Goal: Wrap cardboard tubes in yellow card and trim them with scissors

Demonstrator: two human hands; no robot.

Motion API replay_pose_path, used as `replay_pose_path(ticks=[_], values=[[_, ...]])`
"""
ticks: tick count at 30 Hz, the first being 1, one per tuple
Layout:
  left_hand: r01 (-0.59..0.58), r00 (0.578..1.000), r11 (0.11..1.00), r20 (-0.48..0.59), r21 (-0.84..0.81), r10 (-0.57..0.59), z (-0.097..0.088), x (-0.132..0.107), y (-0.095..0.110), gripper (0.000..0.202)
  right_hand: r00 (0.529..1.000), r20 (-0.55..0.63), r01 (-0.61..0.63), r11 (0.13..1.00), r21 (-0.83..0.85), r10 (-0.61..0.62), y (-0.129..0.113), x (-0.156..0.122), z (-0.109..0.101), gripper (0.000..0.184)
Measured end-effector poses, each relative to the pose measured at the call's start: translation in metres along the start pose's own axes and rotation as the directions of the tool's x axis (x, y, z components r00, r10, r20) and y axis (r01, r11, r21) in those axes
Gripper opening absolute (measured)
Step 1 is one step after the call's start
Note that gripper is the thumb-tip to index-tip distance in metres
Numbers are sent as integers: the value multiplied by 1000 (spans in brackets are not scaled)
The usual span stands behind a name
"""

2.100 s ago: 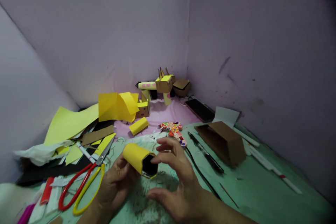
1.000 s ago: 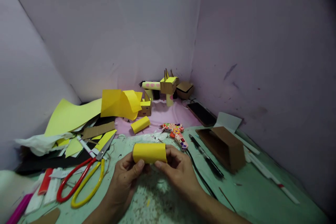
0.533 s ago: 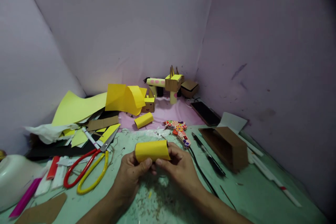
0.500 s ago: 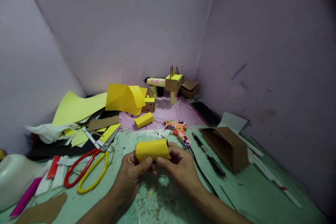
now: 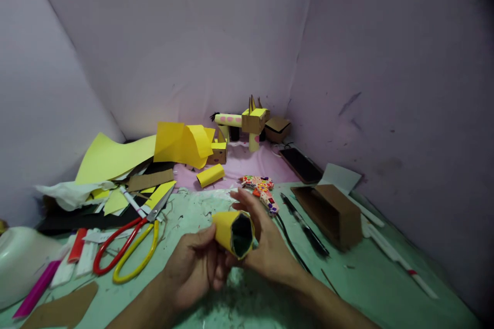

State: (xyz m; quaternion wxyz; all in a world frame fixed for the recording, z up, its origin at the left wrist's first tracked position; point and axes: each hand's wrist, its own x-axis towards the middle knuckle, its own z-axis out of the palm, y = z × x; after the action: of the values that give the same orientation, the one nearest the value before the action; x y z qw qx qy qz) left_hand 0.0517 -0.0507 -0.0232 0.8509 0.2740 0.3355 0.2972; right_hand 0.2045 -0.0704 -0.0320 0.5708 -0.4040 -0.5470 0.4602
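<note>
A short tube covered in yellow paper (image 5: 223,231) is tilted so its dark hollow end faces me. My left hand (image 5: 195,264) grips it from the left, the thumb on its upper edge and the other fingers curled beneath. My right hand (image 5: 266,241) is at the tube's right side, its upper fingers stretched out and apart. Its palm side is close to the rim; whether it touches is hard to tell. Another yellow tube (image 5: 210,176) lies farther back. Beyond my right fingers is a flower-patterned glue gun (image 5: 264,193).
Scissors (image 5: 148,218) with red and yellow handles lie left, by piled coloured paper (image 5: 119,157). To the right are a black pen (image 5: 304,223), a cardboard piece (image 5: 334,213) and a phone (image 5: 301,164). A cardboard animal figure (image 5: 252,122) stands at the back.
The tube has turned from lying sideways to showing its open end. My right hand has let go of its pinch and spread its fingers, while my left hand keeps holding.
</note>
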Motion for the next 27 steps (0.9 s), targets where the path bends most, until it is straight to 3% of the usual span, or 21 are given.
replay_pose_path(ticks=[4, 7, 10, 12, 14, 17, 20, 27], values=[[194, 980, 917, -102, 347, -169, 7, 1, -11, 38, 989, 144, 25, 999, -33, -20, -3, -5, 1, 68], [200, 975, 759, -205, 620, -90, 9, -1, -1, 44, 999, 46, -12, 993, -114, 18, -4, -4, 3, 39], [142, 943, 454, -260, 880, 208, -5, -13, 34, 44, 998, -43, -48, 960, -277, 38, -2, 0, 3, 25], [256, 838, 52, -249, 965, 485, -24, -23, 60, 44, 996, -57, -81, 938, -338, 66, 3, 3, 3, 22], [393, 780, -95, -276, 915, 561, -48, -31, 77, 43, 994, -68, -100, 926, -365, 81, 8, 4, 4, 22], [466, 788, -211, -295, 859, 540, -78, -38, 84, 35, 995, -56, -98, 922, -376, 83, 14, 4, 5, 22], [458, 814, -275, -274, 845, 513, -92, -40, 81, 41, 995, -34, -101, 934, -342, 95, 19, 3, 6, 24], [546, 772, -331, -309, 770, 555, -85, -45, 83, 40, 983, -41, -184, 931, -317, 180, 26, 3, 3, 26]])
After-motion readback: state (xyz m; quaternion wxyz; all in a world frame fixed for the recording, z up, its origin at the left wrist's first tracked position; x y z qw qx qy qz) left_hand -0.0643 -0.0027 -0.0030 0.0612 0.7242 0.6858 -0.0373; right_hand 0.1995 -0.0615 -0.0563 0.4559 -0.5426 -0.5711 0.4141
